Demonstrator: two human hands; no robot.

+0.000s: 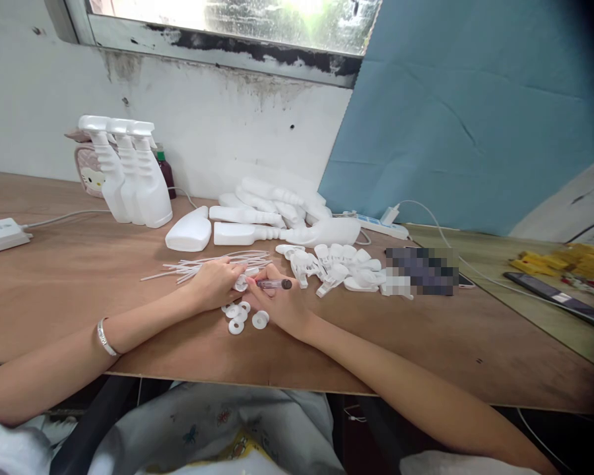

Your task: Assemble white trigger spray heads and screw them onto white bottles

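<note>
My left hand (216, 285) is closed around a small white plastic cap (240, 283), partly hidden by my fingers. My right hand (283, 305) grips a pen (273, 284) with a clear barrel and a dark end; its tip points at the cap, but I cannot tell whether they touch. Just below the hands lie several flat white rings (236, 326) and a white flanged piece (260, 320). Thin white tubes (188, 268) are spread behind my left hand. White spray trigger heads (334, 267) are heaped to the right of my right hand.
Three white spray bottles (151, 191) stand upright at the back left, before a brown bottle (165, 173). More white bottles (321, 232) lie piled along the wall. Power strips (382, 225), cables and a blurred dark object (420, 269) are on the wooden table (178, 349).
</note>
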